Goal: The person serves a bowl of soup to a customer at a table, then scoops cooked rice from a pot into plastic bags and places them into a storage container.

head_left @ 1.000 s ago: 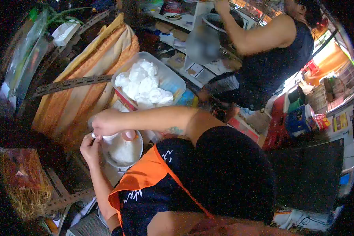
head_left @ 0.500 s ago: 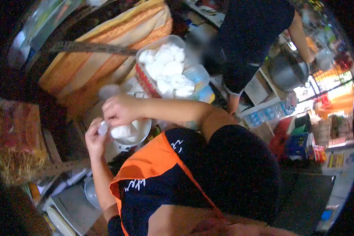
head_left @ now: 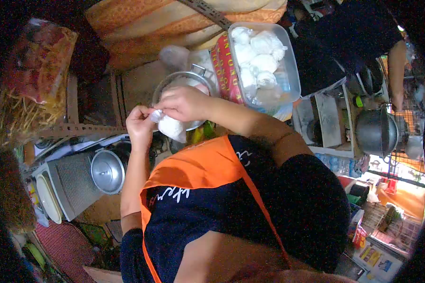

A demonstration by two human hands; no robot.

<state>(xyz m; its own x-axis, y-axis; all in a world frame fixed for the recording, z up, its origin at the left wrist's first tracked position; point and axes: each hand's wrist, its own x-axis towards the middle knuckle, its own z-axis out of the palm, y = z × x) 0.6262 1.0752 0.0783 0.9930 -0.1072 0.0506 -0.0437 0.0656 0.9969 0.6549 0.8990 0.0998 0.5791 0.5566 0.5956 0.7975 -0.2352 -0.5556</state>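
Observation:
A small clear plastic bag filled with something white hangs from my fingers in front of my orange apron. My left hand pinches one side of its gathered top. From the other side, my right hand is closed on the same gathered plastic. Just behind and beneath my right hand stands a metal pot with a loop handle, partly covered by the hand. A clear plastic tub to the right of the pot holds several similar white-filled bags.
Behind the tub and pot hangs an orange striped cloth. A red printed package lies against the tub. Lower left is a lidded metal pot. At right, a co-worker in dark clothes stands near a large dark pot.
The view has swung, so tub, pot and hands sit differently in the picture. The filled bag now shows hanging below my hands. The co-worker appears further right.

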